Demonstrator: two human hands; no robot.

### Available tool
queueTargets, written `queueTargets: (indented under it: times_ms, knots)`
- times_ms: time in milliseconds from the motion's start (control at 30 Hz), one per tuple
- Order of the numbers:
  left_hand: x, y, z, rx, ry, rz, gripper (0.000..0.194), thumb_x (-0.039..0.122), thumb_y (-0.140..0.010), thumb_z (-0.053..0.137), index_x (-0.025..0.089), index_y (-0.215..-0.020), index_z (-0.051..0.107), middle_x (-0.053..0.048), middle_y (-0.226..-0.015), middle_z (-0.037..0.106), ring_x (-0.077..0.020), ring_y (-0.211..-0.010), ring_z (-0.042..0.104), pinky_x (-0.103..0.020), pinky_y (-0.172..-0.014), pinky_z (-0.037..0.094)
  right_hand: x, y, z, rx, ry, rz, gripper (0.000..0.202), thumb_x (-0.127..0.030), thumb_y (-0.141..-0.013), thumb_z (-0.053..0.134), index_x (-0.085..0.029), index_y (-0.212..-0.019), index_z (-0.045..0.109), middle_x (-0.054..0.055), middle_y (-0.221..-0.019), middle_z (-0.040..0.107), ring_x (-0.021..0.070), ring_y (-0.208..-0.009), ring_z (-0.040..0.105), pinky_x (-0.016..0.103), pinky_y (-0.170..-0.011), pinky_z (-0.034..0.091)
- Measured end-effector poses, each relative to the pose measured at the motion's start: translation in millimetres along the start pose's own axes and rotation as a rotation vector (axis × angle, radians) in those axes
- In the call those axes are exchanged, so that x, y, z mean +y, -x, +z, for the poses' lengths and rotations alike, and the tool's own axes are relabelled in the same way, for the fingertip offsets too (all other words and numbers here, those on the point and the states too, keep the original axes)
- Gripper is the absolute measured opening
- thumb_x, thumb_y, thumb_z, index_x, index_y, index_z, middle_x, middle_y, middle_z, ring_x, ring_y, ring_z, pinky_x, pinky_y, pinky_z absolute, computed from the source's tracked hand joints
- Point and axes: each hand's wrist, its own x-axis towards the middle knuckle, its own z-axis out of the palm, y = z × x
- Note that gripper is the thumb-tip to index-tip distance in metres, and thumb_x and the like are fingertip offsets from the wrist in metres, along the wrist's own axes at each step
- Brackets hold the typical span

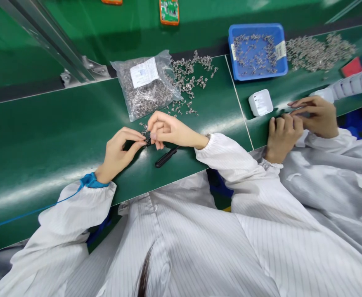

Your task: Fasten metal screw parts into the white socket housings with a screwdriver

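My left hand (119, 150), with a blue band at its wrist, pinches a small dark piece (147, 141) between thumb and fingertips. My right hand (170, 131) meets it from the other side, its fingers bent together at the same piece; what exactly they hold is too small to tell. Just below my right hand a black-handled tool (166, 157) lies on the green table (60, 136). Beyond my hands rests a clear bag of small metal parts (146, 97) with a white label. Loose metal parts (188, 78) are scattered beside the bag.
A blue tray (258, 76) of metal parts, a white box (261, 103) and a pile of parts (320, 51) are at the right. Another person's hands (284, 134) work near the box. A metal post (50, 39) stands at the back left.
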Motion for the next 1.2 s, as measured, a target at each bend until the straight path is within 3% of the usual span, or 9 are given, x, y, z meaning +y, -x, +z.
queueTargets:
  times_ms: [67, 167, 367, 500, 633, 967, 1200]
  knots:
    - [0.3, 0.8, 5.3, 0.094, 0.093, -0.052, 0.014, 0.012, -0.085, 0.075, 0.023, -0.092, 0.068, 0.0, -0.092, 0.074, -0.0136, -0.088, 0.07, -0.027, -0.08, 0.056, 1.0, -1.9, 2.3, -0.025, -0.036, 0.029, 0.026, -0.016, -0.092, 0.06, -0.013, -0.116, 0.051, -0.006, -0.075, 0.066, 0.0061, -0.06, 0.065, 0.018, -0.058, 0.056]
    - [3.0, 0.0, 12.1, 0.184, 0.195, -0.095, 0.014, 0.013, -0.083, 0.078, 0.022, -0.088, 0.069, 0.0, -0.087, 0.074, -0.0135, -0.085, 0.071, -0.026, -0.077, 0.059, 1.6, -3.7, 4.5, -0.033, -0.057, 0.069, 0.02, -0.02, -0.093, 0.062, -0.011, -0.111, 0.058, -0.004, -0.076, 0.067, 0.0063, -0.065, 0.068, 0.017, -0.062, 0.056]
    - [9.2, -1.3, 16.3, 0.261, 0.307, -0.172, 0.018, 0.017, -0.08, 0.083, 0.021, -0.087, 0.067, -0.002, -0.087, 0.074, -0.016, -0.084, 0.075, -0.028, -0.078, 0.064, 5.3, -2.9, 6.5, -0.006, -0.092, 0.073, 0.031, -0.029, -0.086, 0.077, -0.012, -0.104, 0.057, -0.003, -0.08, 0.068, 0.0068, -0.072, 0.07, 0.02, -0.072, 0.059]
    - [9.9, -2.7, 16.8, 0.317, 0.322, -0.201, 0.023, 0.018, -0.078, 0.085, 0.021, -0.087, 0.064, -0.002, -0.088, 0.074, -0.0157, -0.087, 0.075, -0.028, -0.081, 0.064, 9.6, -3.4, 6.7, 0.054, -0.06, 0.029, 0.032, -0.032, -0.086, 0.076, -0.012, -0.101, 0.057, -0.004, -0.076, 0.067, 0.0073, -0.066, 0.069, 0.02, -0.067, 0.059]
    - [10.0, -3.8, 16.9, 0.314, 0.315, -0.232, 0.027, 0.019, -0.077, 0.085, 0.02, -0.089, 0.061, -0.002, -0.092, 0.075, -0.0153, -0.09, 0.075, -0.028, -0.082, 0.064, 10.4, -4.0, 7.1, 0.12, -0.033, -0.013, 0.033, -0.036, -0.086, 0.077, -0.011, -0.096, 0.058, -0.004, -0.073, 0.066, 0.0063, -0.059, 0.066, 0.017, -0.056, 0.055]
    - [4.9, 0.9, 13.6, 0.276, 0.184, -0.422, 0.039, 0.038, -0.077, 0.084, 0.022, -0.095, 0.054, -0.003, -0.096, 0.074, -0.0193, -0.093, 0.076, -0.034, -0.087, 0.065, 10.4, -3.9, 10.1, 0.176, -0.024, 0.004, 0.041, -0.046, -0.082, 0.078, -0.012, -0.093, 0.059, -0.004, -0.071, 0.066, 0.0062, -0.058, 0.065, 0.018, -0.055, 0.055]
    - [4.2, -1.0, 8.6, 0.236, 0.236, -0.513, 0.046, 0.033, -0.067, 0.092, 0.02, -0.098, 0.06, -0.003, -0.087, 0.077, -0.0198, -0.085, 0.078, -0.03, -0.08, 0.066, 14.0, -1.0, 10.9, 0.24, 0.161, -0.026, 0.028, -0.037, -0.088, 0.073, -0.013, -0.092, 0.059, -0.004, -0.068, 0.065, 0.0065, -0.058, 0.064, 0.017, -0.055, 0.052]
